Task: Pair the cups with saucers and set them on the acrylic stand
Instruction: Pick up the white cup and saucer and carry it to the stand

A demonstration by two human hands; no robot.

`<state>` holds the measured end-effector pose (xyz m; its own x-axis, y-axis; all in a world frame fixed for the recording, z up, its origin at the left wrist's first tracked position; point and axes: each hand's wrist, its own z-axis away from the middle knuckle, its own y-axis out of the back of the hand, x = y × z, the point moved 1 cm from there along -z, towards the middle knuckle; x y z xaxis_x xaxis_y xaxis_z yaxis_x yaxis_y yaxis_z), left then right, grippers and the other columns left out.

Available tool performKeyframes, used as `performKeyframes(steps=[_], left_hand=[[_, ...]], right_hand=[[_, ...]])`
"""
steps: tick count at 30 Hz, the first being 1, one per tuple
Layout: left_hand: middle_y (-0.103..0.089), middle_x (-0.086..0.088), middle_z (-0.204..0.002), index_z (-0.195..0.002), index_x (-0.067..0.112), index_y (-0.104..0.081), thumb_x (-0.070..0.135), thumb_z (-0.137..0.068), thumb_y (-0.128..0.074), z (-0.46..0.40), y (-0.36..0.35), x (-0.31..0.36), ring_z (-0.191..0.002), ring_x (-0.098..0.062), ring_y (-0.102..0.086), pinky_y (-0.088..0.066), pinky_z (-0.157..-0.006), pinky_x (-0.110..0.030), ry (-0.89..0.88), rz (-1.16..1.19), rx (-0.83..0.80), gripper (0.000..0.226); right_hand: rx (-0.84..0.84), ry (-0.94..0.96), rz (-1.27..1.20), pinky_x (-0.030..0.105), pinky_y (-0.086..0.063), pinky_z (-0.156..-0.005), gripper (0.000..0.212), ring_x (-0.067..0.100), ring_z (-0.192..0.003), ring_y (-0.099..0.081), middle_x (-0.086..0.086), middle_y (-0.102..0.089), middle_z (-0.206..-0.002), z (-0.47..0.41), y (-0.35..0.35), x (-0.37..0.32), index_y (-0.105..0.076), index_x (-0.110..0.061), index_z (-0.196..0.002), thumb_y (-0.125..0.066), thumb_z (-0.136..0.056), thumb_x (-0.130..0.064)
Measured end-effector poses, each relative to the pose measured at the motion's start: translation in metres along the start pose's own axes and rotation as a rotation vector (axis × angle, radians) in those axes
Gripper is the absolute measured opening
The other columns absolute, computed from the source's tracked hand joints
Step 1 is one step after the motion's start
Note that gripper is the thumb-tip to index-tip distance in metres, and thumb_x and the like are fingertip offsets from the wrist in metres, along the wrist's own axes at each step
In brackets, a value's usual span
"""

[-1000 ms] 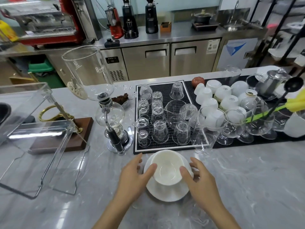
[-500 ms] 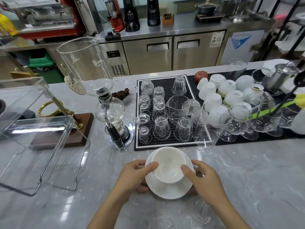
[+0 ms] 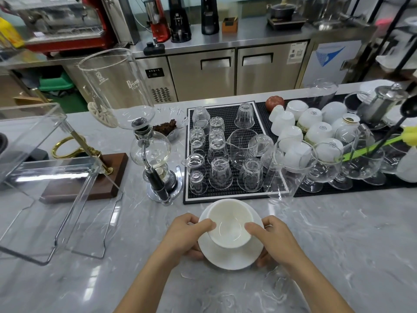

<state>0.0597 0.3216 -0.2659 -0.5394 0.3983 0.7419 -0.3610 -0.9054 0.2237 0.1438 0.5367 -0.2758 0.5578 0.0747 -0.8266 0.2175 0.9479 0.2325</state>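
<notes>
A white cup [image 3: 229, 223] sits upright on a white saucer [image 3: 230, 256] in front of me, near the counter's front. My left hand [image 3: 185, 236] grips the saucer's left edge, thumb on the cup's rim and fingers curled under. My right hand [image 3: 274, 240] grips the right edge the same way. The pair appears lifted slightly off the marble. The clear acrylic stand [image 3: 67, 199] stands at the left, its tiers bare. More white cups [image 3: 309, 127] lie upside down on the black mat at the back right.
A glass siphon coffee maker [image 3: 151, 152] stands between the stand and a black mat [image 3: 228, 195] full of upturned glasses. Tall stemmed glasses [image 3: 291, 168] stand just behind the cup. A wooden base with a brass ring [image 3: 90, 177] sits behind the stand.
Both hands went from lying beside the cup to curling under the saucer's edges with thumbs on the cup rim. The cup and saucer have risen a little.
</notes>
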Motion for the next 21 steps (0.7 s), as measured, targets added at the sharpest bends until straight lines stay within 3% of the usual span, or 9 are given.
performKeyframes(steps=[7, 12, 16, 21], left_hand=[[-0.063, -0.009, -0.067, -0.087, 0.005, -0.062, 0.039, -0.049, -0.084, -0.002, -0.002, -0.003, -0.041, -0.022, -0.061, -0.054, -0.044, -0.031, -0.019, 0.054, 0.03, 0.055], [-0.061, -0.014, -0.07, -0.089, 0.003, -0.062, 0.028, -0.063, -0.085, 0.003, -0.004, -0.004, -0.039, -0.023, -0.059, -0.052, -0.041, -0.029, -0.018, 0.092, 0.049, 0.043], [-0.058, -0.016, -0.075, -0.087, 0.004, -0.06, 0.023, -0.068, -0.084, 0.012, -0.004, -0.011, -0.042, -0.026, -0.056, -0.05, -0.04, -0.028, -0.018, 0.126, 0.068, 0.036], [-0.056, -0.014, -0.074, -0.082, 0.005, -0.059, 0.029, -0.053, -0.084, 0.032, 0.0, -0.018, -0.037, -0.023, -0.053, -0.047, -0.037, -0.026, -0.046, 0.2, 0.09, 0.045]], right_hand=[[0.031, 0.01, 0.017, 0.035, -0.051, -0.041, 0.065, 0.029, -0.045, -0.064, 0.022, -0.067, -0.094, -0.003, -0.003, 0.002, -0.054, -0.009, -0.093, -0.072, -0.055, -0.059], [0.05, 0.014, -0.003, 0.031, -0.046, -0.037, 0.055, 0.024, -0.04, -0.06, 0.018, -0.062, -0.086, -0.002, -0.004, 0.001, -0.052, -0.008, -0.088, -0.075, -0.061, -0.05], [0.073, 0.038, 0.015, 0.029, -0.043, -0.035, 0.06, 0.023, -0.04, -0.06, 0.015, -0.06, -0.082, 0.008, -0.007, 0.002, -0.051, -0.008, -0.085, -0.073, -0.053, -0.054], [0.112, 0.101, 0.018, 0.03, -0.041, -0.035, 0.061, 0.017, -0.037, -0.057, 0.01, -0.057, -0.072, 0.028, -0.015, 0.002, -0.05, -0.008, -0.082, -0.071, -0.048, -0.054]])
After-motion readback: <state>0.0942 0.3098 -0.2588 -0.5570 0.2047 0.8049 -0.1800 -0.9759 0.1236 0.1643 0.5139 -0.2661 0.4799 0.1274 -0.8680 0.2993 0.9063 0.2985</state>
